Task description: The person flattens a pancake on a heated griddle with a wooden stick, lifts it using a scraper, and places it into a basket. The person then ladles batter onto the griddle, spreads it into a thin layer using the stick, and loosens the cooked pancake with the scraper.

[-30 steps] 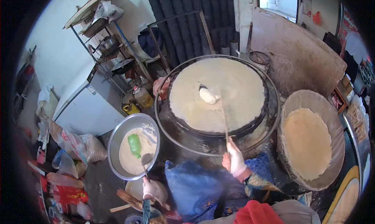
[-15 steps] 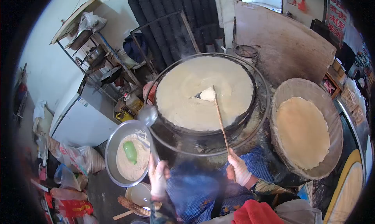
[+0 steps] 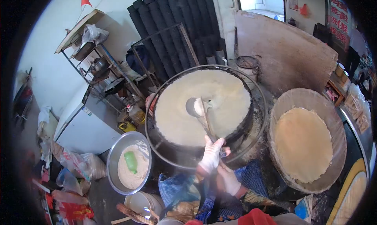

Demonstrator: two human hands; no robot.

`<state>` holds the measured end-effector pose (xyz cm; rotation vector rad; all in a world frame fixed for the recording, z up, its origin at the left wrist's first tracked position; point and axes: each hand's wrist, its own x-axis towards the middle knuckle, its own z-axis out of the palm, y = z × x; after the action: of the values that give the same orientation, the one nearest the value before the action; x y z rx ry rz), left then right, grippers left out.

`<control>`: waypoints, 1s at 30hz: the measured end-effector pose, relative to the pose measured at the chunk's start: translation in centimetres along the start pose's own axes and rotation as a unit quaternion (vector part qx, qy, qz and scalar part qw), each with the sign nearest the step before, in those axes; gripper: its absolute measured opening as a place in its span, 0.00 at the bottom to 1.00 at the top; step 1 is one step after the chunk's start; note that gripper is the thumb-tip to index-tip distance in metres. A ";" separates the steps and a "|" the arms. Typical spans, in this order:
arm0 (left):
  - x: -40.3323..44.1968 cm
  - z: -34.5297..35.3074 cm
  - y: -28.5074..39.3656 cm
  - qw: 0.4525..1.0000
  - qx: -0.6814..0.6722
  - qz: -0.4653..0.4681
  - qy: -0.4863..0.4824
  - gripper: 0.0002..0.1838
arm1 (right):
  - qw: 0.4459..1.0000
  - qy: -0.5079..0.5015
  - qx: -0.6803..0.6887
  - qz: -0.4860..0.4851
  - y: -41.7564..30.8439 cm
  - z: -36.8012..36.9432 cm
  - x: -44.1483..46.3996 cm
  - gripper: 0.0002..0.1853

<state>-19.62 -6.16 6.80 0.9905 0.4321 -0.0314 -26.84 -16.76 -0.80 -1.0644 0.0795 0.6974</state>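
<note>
A large round griddle spread with pale batter (image 3: 176, 123) lies in front of me. My left hand (image 3: 212, 156), in a whitish glove, is wrapped round the handle of a metal ladle (image 3: 192, 106), whose bowl is over the batter. Beside the bowl, a white lump of batter or dough (image 3: 199, 107) sits against the end of a wooden stick (image 3: 204, 117). My right hand (image 3: 229, 180), gloved too, is lower and closed on the stick's near end, partly hidden behind the left wrist. Stick and ladle handle cross close together.
Left of the griddle stands a metal basin (image 3: 111, 162) of flour with a green bottle (image 3: 130, 162) in it. Below it is a bucket (image 3: 155, 203) with a brush (image 3: 137, 215). A big lined basket (image 3: 282, 103) holding flat round sheets stands at right.
My left hand has swung the ladle from beside the basin to over the griddle, next to the stick's end. The small dark gap in the batter has shrunk.
</note>
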 end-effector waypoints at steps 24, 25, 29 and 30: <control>-15.0 -25.0 9.5 0.847 -0.492 0.014 -0.200 0.07 | 0.594 0.154 -0.771 -0.169 -17.0 -10.1 11.9 0.25; -16.0 -26.8 9.1 0.866 -0.477 0.032 -0.150 0.08 | 0.586 0.159 -0.767 -0.207 -16.6 -10.1 13.0 0.25; -18.0 -34.9 6.6 0.904 -0.423 0.062 0.008 0.08 | 0.862 0.086 -0.495 -0.072 -13.2 -4.9 11.7 0.24; -18.1 -37.1 5.6 0.907 -0.417 0.051 0.035 0.07 | 0.883 0.043 -0.467 -0.019 -12.7 -3.8 10.6 0.25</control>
<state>-47.52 24.15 0.42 0.1635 0.4017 0.2676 -10.43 -18.51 3.06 -2.0199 -0.2297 0.6547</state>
